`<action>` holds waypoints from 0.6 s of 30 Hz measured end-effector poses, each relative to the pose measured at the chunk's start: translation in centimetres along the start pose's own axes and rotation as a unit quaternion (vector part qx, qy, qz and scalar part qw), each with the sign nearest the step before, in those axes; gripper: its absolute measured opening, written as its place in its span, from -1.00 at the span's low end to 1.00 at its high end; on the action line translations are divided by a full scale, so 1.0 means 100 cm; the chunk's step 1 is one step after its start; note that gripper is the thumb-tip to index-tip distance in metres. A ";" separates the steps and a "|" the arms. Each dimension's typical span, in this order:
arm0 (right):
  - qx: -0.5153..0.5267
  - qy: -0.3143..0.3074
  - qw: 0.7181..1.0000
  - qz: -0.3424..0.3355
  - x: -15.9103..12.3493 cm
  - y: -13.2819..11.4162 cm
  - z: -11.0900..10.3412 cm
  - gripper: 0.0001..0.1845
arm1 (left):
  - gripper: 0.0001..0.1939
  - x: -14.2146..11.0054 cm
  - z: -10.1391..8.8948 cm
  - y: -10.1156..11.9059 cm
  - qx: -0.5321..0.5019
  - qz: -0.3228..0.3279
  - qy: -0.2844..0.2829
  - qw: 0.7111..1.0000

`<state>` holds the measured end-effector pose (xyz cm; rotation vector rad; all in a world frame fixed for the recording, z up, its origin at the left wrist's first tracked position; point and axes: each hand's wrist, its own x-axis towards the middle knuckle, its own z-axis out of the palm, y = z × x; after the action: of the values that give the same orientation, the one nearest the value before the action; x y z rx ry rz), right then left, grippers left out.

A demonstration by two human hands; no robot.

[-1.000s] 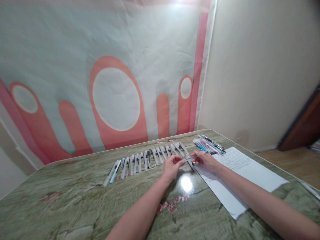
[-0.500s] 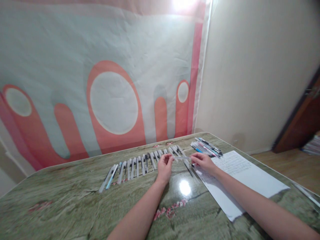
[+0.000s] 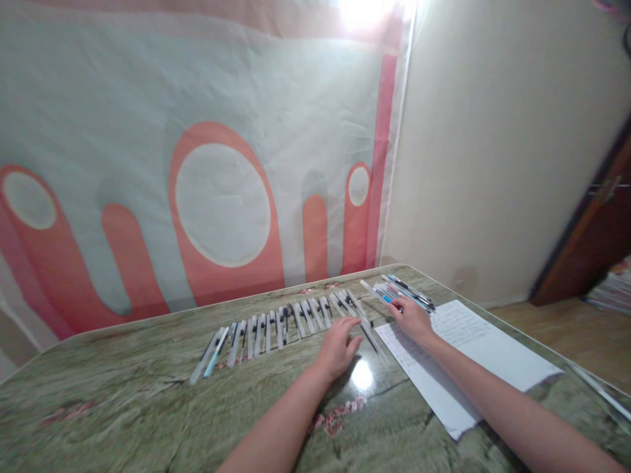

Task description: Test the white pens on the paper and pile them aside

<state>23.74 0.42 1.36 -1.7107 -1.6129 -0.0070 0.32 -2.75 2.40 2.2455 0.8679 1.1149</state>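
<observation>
Left hand (image 3: pixel 338 347), empty, fingers apart, has mostly translucent white plastic pens (image 3: pixel 299 320) rowed at ten o'clock; right hand (image 3: pixel 413 320) clamps its fingers on a slim whitish plastic pen (image 3: pixel 373 291); a loose mixed-colour pen pile (image 3: pixel 411 292) remains unrowed at two o'clock.

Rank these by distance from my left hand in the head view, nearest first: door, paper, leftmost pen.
1. Paper: just right of your left hand.
2. Leftmost pen: well to the left, on the table.
3. Door: far right, beyond the table.
</observation>
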 end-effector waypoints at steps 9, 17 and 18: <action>-0.160 -0.034 0.987 0.001 -0.004 0.006 0.005 -0.70 | -0.62 -0.005 0.004 0.010 0.122 0.076 -0.135 0.980; -0.194 -0.035 0.980 0.008 -0.003 0.010 0.008 -0.67 | -0.65 -0.006 0.004 0.009 0.115 0.079 -0.131 0.981; -0.197 -0.031 0.980 0.007 -0.001 0.011 0.007 -0.64 | -0.65 -0.006 0.004 0.009 0.120 0.081 -0.132 0.981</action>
<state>24.33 0.82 0.25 -2.0360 -1.7307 -0.2862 0.65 -3.87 2.47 2.6289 0.7548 0.7857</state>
